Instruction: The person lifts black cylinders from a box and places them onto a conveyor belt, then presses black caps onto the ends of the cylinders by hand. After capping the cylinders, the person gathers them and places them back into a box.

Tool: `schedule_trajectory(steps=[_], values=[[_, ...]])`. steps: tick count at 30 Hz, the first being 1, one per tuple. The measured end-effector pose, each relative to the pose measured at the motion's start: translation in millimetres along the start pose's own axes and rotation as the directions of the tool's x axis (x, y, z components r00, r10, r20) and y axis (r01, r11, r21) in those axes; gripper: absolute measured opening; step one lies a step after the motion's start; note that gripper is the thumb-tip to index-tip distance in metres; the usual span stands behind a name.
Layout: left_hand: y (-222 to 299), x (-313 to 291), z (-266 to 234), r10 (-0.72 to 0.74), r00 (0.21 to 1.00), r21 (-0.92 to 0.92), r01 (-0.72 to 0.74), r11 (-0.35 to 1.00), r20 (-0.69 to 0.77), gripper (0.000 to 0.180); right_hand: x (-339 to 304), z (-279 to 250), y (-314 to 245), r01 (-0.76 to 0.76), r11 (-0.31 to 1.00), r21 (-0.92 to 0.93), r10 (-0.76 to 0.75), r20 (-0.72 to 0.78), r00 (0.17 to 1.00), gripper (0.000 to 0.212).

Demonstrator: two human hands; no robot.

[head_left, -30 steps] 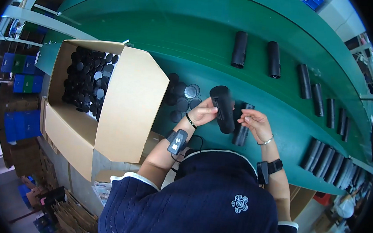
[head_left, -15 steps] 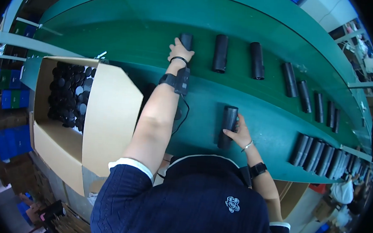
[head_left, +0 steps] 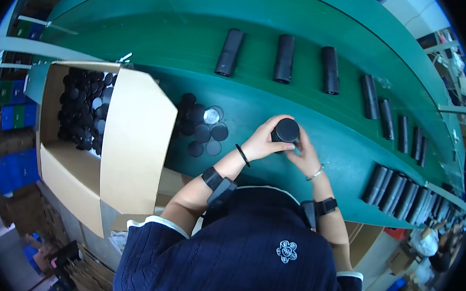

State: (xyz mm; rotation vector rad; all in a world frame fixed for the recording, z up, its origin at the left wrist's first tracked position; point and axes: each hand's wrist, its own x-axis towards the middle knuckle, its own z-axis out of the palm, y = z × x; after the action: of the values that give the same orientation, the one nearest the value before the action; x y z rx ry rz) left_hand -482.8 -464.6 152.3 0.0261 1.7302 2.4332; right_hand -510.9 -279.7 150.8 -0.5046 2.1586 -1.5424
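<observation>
Both hands hold one black cylinder in front of my body, its round flat end facing up at me. My left hand is closed round its left side, the thumb across the near side. My right hand wraps the right side. Their grip hides most of the cylinder's length. Left of my left hand, several loose black discs lie on the green worktop, one of them with a shiny silvery face.
An open cardboard box full of black discs stands at the left. Along the far green strip several black cylinders lie spaced apart. More cylinders lie side by side in a row at the right.
My left hand has let go of the cylinder on the far strip and come back to the one in my right hand. That one now stands end-up. The far cylinders have shifted right.
</observation>
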Motion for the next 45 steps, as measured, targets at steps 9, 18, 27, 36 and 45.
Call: schedule_trajectory(steps=[9,18,27,36,45], values=[[1.8,-26.7,-15.6,0.055,0.995,0.154,-0.067,0.986,0.079,0.079,-3.8,8.7,-30.0,-0.161,0.812,0.561,0.181,0.019,0.983,0.029],[-8.5,-39.2,-11.1,-0.016,0.999,0.077,0.013,0.997,0.036,0.061,-6.3,24.9,-29.8,-0.195,0.762,0.617,0.207,0.054,0.977,0.022],[-3.0,-16.0,-31.8,0.227,0.971,0.380,-0.240,0.893,0.078,0.074,15.4,23.5,-30.3,-0.238,0.647,0.724,0.250,0.093,0.964,0.016],[-2.2,-27.4,-46.5,-0.157,0.974,-0.160,0.182,0.970,0.162,0.069,9.7,25.4,-34.6,-0.281,0.653,0.703,0.264,0.137,0.955,0.020],[-8.6,-47.7,-52.0,-0.165,0.972,-0.266,0.205,0.942,0.166,0.060,0.1,40.5,-23.1,-0.307,0.735,0.605,0.261,0.165,0.951,0.018]])
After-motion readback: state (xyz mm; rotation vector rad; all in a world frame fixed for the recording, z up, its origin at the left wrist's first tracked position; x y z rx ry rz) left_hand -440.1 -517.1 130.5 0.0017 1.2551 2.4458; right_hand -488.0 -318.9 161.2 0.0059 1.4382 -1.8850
